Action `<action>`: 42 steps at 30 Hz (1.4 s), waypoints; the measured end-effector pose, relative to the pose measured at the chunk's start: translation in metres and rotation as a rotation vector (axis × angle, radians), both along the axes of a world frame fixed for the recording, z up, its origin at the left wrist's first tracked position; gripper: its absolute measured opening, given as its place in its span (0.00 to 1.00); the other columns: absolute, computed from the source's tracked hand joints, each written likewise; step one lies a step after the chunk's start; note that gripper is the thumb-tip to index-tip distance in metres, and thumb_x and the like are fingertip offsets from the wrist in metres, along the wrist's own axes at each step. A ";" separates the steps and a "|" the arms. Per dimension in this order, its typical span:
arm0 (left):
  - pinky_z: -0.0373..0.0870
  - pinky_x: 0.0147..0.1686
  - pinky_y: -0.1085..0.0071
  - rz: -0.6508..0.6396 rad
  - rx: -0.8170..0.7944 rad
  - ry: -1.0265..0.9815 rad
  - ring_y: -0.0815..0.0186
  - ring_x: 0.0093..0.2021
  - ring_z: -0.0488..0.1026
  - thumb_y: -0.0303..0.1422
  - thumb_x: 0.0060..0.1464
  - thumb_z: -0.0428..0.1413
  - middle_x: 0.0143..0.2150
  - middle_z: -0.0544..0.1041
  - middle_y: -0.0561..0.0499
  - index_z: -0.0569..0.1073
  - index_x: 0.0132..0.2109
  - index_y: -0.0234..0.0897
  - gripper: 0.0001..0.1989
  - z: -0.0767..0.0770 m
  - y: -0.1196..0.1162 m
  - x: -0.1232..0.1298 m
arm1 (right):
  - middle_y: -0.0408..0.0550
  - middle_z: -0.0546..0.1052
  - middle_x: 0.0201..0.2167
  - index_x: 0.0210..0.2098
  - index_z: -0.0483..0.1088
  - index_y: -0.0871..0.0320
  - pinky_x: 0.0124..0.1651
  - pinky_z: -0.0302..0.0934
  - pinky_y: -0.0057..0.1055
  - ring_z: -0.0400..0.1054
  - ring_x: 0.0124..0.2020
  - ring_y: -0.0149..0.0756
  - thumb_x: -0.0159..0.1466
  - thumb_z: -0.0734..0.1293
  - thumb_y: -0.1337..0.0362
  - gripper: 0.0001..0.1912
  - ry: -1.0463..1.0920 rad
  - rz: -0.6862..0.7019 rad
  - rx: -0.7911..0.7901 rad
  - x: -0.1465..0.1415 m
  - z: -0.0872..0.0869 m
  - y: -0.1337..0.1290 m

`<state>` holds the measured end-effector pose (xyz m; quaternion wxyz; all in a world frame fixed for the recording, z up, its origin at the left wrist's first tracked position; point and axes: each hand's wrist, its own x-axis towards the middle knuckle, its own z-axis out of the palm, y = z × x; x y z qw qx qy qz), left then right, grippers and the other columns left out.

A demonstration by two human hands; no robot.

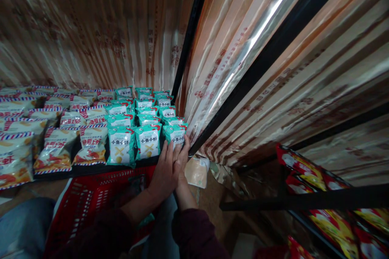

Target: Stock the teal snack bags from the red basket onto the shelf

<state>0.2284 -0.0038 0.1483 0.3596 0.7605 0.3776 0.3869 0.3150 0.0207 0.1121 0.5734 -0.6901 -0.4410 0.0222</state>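
Observation:
At the right front corner of the low black shelf (152, 161), both my hands are on one teal-and-white snack bag (175, 132). My left hand (165, 170) presses its fingers against the bag's lower front. Close beside it, my right hand (182, 157) wraps the bag's right side; parts of its fingers are hidden. The bag stands upright at the front of its column. Two neighbouring teal bags, one snack bag (148, 141) and another snack bag (121, 145), head the columns to the left, with more behind them.
White snack bags with striped edges (91, 144) fill the shelf's left side. Below the shelf sits a red basket (88, 188) between my legs. Black posts (243, 73) and wrinkled printed sheeting (121, 28) stand behind. At right, red-and-yellow packets (331, 226) lie on another rack.

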 end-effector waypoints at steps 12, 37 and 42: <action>0.45 0.65 0.52 0.007 0.026 0.104 0.56 0.70 0.37 0.33 0.61 0.40 0.70 0.44 0.37 0.49 0.66 0.28 0.28 0.002 0.005 0.002 | 0.66 0.55 0.63 0.63 0.46 0.68 0.64 0.46 0.45 0.49 0.64 0.45 0.66 0.48 0.53 0.32 -0.007 0.013 -0.083 -0.002 0.006 0.008; 0.48 0.64 0.52 -0.003 0.080 0.146 0.54 0.69 0.40 0.32 0.61 0.37 0.69 0.49 0.39 0.52 0.66 0.30 0.27 0.008 0.015 0.007 | 0.60 0.50 0.66 0.65 0.41 0.59 0.65 0.45 0.48 0.43 0.67 0.43 0.68 0.49 0.56 0.29 -0.172 -0.035 -0.102 0.004 -0.009 0.013; 0.50 0.64 0.51 0.011 0.138 0.140 0.54 0.69 0.41 0.32 0.62 0.37 0.69 0.51 0.44 0.47 0.67 0.37 0.27 0.007 0.012 0.008 | 0.59 0.44 0.67 0.66 0.40 0.55 0.64 0.46 0.51 0.37 0.68 0.45 0.68 0.50 0.56 0.28 -0.270 -0.035 -0.086 0.005 -0.012 0.012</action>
